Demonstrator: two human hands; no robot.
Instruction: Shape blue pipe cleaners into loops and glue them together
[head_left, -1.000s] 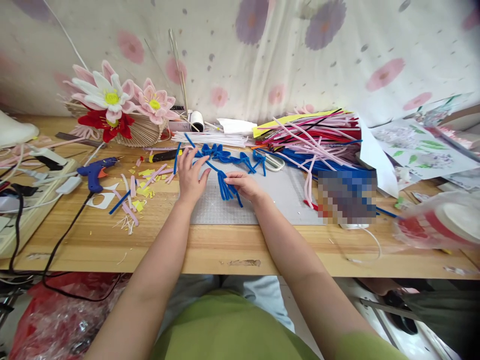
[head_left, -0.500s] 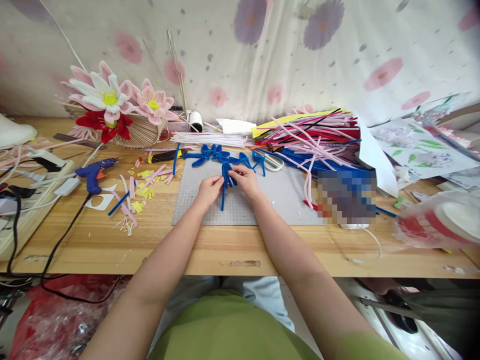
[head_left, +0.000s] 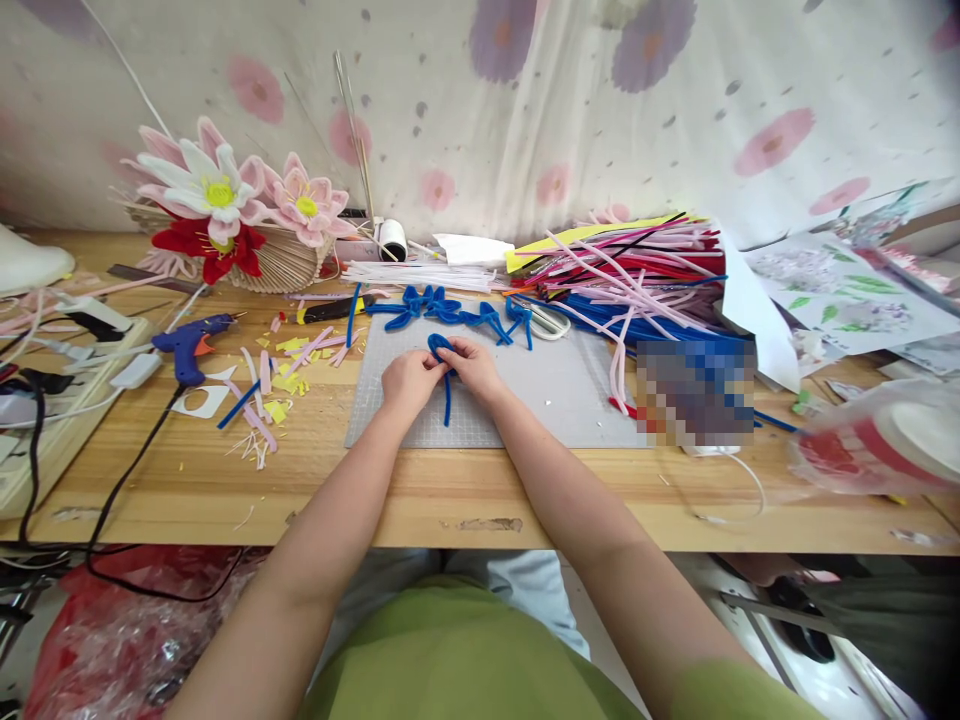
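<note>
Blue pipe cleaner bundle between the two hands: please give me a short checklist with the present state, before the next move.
1. Left hand grips the blue fuzzy pipe cleaner bundle: ok.
2. Right hand grips its looped top: ok.
3. Bundle lies over the grey gridded cutting mat: ok.
4. Finished blue pipe cleaner loops lie apart behind: ok.
5. Blue hot glue gun away from hands: ok.
6. Twist tightness: cannot tell.

A flowered curtain [head_left: 525, 110] hangs behind the wooden table [head_left: 420, 490].
</note>
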